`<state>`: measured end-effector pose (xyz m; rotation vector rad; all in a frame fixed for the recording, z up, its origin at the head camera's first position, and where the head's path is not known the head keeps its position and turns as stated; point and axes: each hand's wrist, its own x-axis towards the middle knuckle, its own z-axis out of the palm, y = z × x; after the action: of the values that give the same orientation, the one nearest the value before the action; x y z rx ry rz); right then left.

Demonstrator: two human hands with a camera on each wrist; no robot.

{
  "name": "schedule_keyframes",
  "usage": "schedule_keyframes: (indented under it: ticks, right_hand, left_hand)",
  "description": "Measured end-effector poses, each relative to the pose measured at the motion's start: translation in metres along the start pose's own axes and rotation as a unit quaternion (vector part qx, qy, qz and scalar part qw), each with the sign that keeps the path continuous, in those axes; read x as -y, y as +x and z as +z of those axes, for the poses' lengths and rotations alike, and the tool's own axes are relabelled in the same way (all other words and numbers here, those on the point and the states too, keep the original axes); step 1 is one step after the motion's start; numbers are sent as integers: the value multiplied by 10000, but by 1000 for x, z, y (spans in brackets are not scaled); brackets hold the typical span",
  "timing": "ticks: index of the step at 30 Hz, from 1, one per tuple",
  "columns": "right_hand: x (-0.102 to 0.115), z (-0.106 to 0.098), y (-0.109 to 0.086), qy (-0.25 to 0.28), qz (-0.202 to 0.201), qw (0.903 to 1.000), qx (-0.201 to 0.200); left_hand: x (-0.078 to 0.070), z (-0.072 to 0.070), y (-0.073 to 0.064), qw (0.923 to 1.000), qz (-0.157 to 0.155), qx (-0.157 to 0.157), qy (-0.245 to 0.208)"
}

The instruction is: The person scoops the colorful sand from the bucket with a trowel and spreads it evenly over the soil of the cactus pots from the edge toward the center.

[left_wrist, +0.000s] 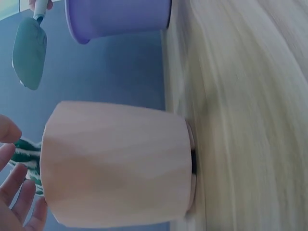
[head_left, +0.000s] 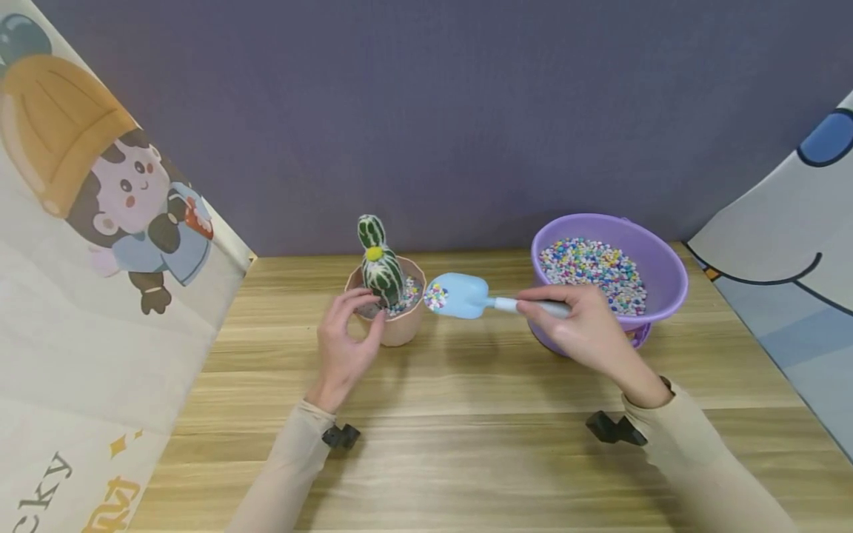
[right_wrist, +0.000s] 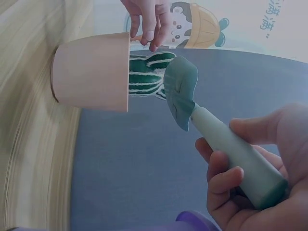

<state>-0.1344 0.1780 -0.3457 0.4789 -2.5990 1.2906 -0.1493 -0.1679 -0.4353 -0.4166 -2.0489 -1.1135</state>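
Observation:
My right hand (head_left: 586,326) grips the pale handle of a light blue toy shovel (head_left: 466,296). Colourful beads (head_left: 437,297) lie at the front of its blade, which is held in the air just right of a pink flowerpot (head_left: 403,326). Inside the pot stands a green striped cactus (head_left: 383,277) with a yellow flower, leaning left, with beads around its base. My left hand (head_left: 346,344) is at the pot's near rim, thumb and fingers apart, fingertips right at the cactus's lower part. In the left wrist view the fingers (left_wrist: 14,187) are spread beside the cactus.
A purple bucket (head_left: 660,296) holding many multicoloured beads (head_left: 593,270) stands to the right, partly behind my right hand. The wooden tabletop (head_left: 466,459) ends at a dark grey back panel (head_left: 453,133). Printed cartoon panels (head_left: 80,333) border both sides.

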Motion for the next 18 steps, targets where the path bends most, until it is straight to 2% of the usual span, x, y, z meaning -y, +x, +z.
schedule_keyframes:
  ticks: [4, 8, 12, 15, 18]
  right_hand:
    - [1, 3, 2, -65, -96, 9999, 23]
    - [4, 8, 6, -204, -195, 9995, 111]
    - [6, 13, 9, -194, -150, 9994, 246]
    - [6, 16, 11, -183, -113, 9993, 322]
    - [5, 20, 13, -230, -106, 9990, 371]
  left_hand:
    - [6, -3, 0, 9998, -10, -121, 132]
    - [11, -7, 0, 9994, -201, -95, 269]
    - [14, -13, 0, 9969, -593, 413, 313]
    - [15, -17, 1, 9910, -915, 892, 400]
    - [16, -20, 3, 9852, -1128, 1178, 520]
